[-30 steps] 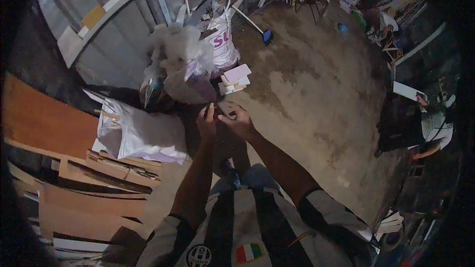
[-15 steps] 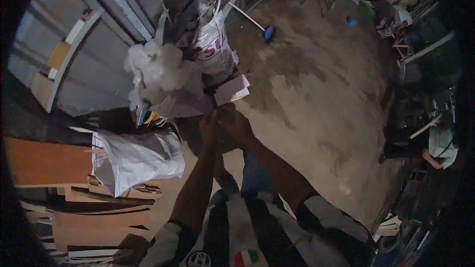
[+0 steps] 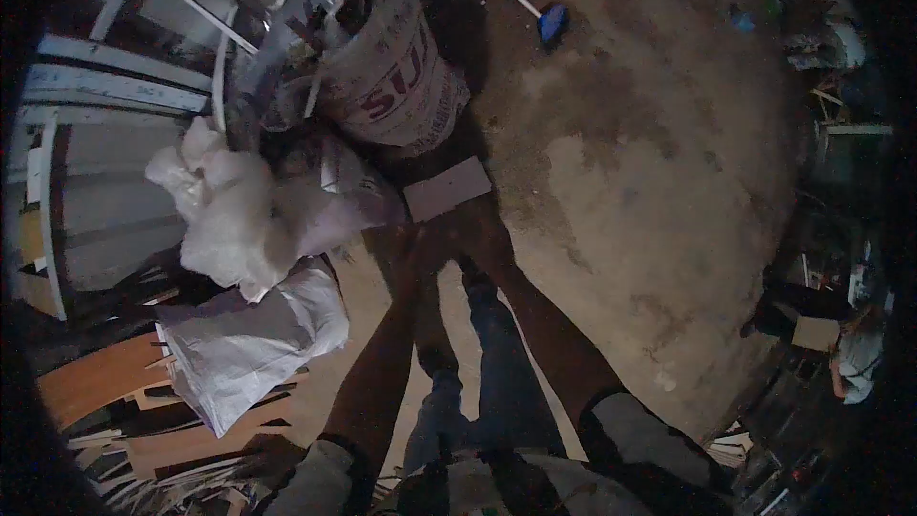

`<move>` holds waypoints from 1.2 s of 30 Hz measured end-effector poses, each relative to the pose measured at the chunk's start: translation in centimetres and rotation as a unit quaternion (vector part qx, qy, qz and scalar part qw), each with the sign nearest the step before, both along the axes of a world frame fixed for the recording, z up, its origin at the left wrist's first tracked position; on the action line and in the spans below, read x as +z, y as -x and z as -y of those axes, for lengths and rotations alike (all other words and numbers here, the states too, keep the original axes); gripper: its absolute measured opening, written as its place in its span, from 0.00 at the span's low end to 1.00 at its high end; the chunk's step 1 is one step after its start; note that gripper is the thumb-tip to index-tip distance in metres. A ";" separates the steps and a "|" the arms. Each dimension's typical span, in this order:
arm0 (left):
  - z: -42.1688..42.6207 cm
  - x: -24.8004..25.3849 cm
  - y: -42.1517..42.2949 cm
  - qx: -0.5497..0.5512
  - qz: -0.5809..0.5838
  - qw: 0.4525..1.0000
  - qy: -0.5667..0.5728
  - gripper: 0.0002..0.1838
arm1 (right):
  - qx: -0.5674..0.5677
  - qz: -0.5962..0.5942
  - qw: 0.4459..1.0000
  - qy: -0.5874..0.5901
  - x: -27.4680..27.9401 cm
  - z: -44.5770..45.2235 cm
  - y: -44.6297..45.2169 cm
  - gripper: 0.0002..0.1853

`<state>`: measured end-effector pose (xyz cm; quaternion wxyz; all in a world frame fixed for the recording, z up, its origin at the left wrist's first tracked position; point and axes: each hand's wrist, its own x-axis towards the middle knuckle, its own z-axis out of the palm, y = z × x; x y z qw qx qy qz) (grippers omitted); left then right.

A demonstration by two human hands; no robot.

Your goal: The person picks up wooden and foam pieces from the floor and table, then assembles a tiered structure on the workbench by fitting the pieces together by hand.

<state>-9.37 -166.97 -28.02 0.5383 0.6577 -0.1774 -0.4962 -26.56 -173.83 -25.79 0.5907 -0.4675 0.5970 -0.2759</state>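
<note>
A flat, pale rectangular piece (image 3: 447,189), like a small board or card, shows just beyond my hands. My left hand (image 3: 420,244) and my right hand (image 3: 482,234) are close together at its near edge, both closed on it. Deep shadow hides most of the fingers. To the left of my left hand lies a full, pale plastic bag (image 3: 349,196). A large white sack (image 3: 396,67) with dark red lettering stands beyond the piece.
A blue-headed broom (image 3: 551,24) lies on the dirt floor ahead. At left are crumpled clear plastic (image 3: 234,215), a white sack (image 3: 258,339) and brown wood panels (image 3: 100,377). Another person (image 3: 857,363) is at the far right, near clutter.
The view has tipped downward and turned, so the lettered sack looks nearer and my legs show. The pale piece now shows one broad face; before, a second white part stuck out at its right.
</note>
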 end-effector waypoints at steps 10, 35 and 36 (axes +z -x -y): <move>3.2 -14.4 -3.3 -0.157 0.230 0.945 -0.171 0.29 | 0.108 -0.206 0.962 0.143 -15.2 6.7 1.1 0.45; -5.0 -23.8 -3.9 -0.019 -0.020 0.998 -0.054 0.22 | 0.095 -0.132 0.986 -0.034 -18.7 4.6 3.7 0.25; -6.0 -23.4 -3.6 0.053 -0.095 0.994 -0.027 0.22 | 0.090 -0.115 0.985 -0.093 -17.9 4.0 3.9 0.24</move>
